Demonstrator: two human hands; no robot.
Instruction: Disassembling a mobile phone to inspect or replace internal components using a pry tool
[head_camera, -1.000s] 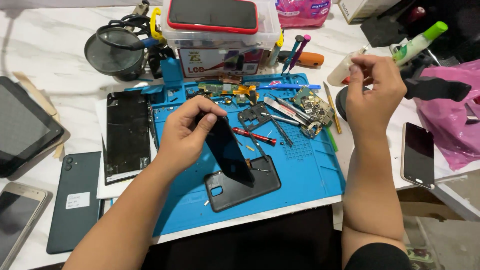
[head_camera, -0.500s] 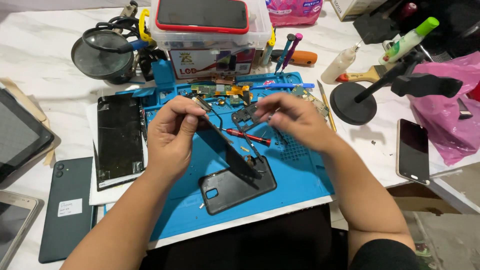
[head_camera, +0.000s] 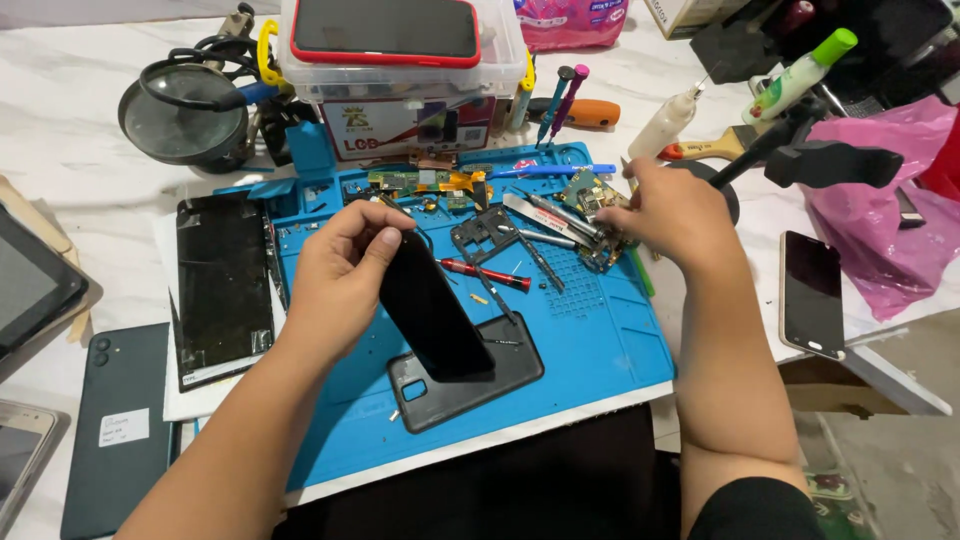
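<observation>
**Left hand tilts a dark phone screen over the blue mat; right hand among the parts**

Far left of the tabletop (head_camera: 70, 130): a dark green phone (head_camera: 120, 425) lying back up, and beside it a cracked black screen panel (head_camera: 218, 285) on white paper.

Left hand (head_camera: 340, 275): forearm comes in from lower left, wrist raised. Thumb and fingers pinch the top end of a black screen (head_camera: 432, 312). Clamped on it. The screen is a plain, glossy dark slab, tilted, its upper end in the hand and its lower end down over a dark grey phone back cover (head_camera: 470, 375), which lies flat on the blue work mat (head_camera: 600, 330). Whether the lower end touches the cover, I cannot tell.

Just right of the screen: a red-handled screwdriver (head_camera: 487, 272) and a black phone frame (head_camera: 483, 233) on the mat.

Right hand (head_camera: 672, 215): arm reaches up along the mat's right edge, hand palm down, fingers curled over a cluster of circuit boards and metal tools (head_camera: 590, 215). Whether it grips anything, I cannot tell. The two hands are well apart.

Far right: a phone with a dark screen (head_camera: 812, 292), face up.
</observation>
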